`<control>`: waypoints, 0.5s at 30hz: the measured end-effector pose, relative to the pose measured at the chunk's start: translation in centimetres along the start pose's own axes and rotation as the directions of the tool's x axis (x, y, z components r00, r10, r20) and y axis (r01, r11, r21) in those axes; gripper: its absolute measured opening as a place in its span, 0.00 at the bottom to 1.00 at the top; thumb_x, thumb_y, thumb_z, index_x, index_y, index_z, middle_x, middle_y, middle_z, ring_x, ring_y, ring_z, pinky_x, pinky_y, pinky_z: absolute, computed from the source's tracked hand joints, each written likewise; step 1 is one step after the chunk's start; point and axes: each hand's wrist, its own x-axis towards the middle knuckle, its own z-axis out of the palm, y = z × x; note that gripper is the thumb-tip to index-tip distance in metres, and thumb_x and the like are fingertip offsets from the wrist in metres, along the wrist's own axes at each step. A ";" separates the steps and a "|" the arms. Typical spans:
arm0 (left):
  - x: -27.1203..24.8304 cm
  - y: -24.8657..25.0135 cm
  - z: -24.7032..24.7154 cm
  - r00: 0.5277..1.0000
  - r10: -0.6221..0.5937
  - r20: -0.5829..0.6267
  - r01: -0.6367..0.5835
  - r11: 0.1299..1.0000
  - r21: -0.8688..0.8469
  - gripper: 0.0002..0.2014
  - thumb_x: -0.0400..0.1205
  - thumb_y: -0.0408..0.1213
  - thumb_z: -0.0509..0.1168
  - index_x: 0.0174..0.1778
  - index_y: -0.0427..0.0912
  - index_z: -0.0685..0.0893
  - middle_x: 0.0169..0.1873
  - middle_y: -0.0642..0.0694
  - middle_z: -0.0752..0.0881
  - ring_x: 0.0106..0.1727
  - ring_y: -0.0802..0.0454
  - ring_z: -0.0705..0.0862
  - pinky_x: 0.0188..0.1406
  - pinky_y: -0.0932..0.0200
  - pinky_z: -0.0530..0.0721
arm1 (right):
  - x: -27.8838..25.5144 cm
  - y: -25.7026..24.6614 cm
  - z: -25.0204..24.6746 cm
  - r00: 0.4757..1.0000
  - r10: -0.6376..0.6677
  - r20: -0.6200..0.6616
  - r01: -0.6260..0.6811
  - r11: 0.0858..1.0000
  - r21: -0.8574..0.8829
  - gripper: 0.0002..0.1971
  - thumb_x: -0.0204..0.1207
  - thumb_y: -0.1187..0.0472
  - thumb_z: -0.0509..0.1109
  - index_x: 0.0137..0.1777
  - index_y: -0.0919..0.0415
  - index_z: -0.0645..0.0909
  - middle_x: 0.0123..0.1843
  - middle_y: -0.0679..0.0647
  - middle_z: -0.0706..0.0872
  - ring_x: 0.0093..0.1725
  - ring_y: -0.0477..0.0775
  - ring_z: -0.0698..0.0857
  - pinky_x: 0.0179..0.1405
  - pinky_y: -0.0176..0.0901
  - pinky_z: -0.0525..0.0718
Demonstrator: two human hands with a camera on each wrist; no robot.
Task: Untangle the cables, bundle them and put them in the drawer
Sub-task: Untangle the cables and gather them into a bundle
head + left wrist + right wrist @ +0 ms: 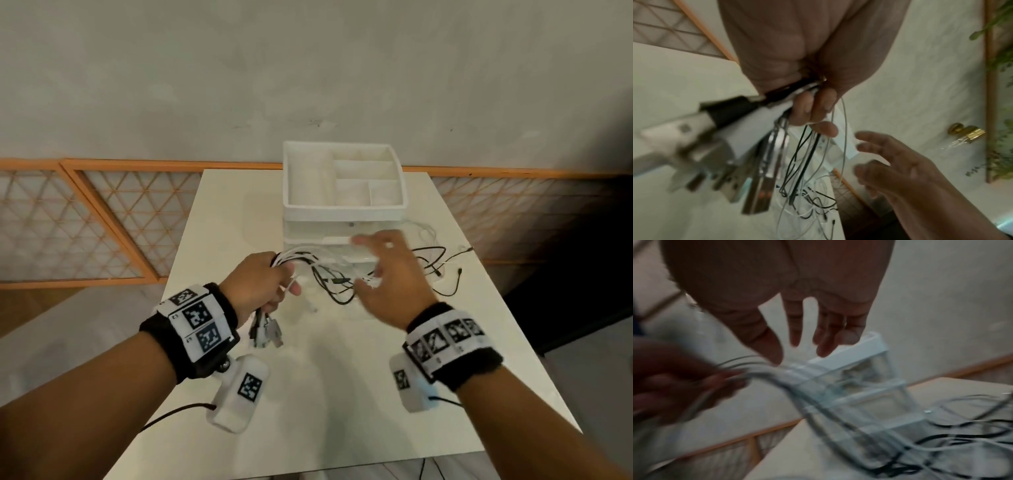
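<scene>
On the white table [342, 394], the left hand [257, 284] grips the cables [329, 274], fingers curled round them; the right hand [383, 274] hovers near the drawer unit [342, 212], fingers spread.

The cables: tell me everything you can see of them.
The cables are a mix of thin white and black leads, seemingly rubber-sheathed. The left hand grips them gathered near one end, so their metal USB-type plugs hang bunched below the fist. The rest trails right in loose, crossing loops onto the white table, in front of the drawer unit. The right hand hovers open over them; contact is unclear.
</scene>
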 end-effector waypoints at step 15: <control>-0.6 0.5 1.6 0.951 0.179 0.253 -0.202 0.977 0.071 0.09 0.89 0.39 0.59 0.58 0.39 0.80 0.37 0.38 0.89 0.22 0.51 0.65 0.20 0.61 0.65 | 1.5 -2.2 -0.2 0.999 0.021 0.036 -0.022 0.998 0.052 0.07 0.73 0.48 0.72 0.38 0.47 0.87 0.26 0.42 0.80 0.32 0.48 0.81 0.37 0.44 0.82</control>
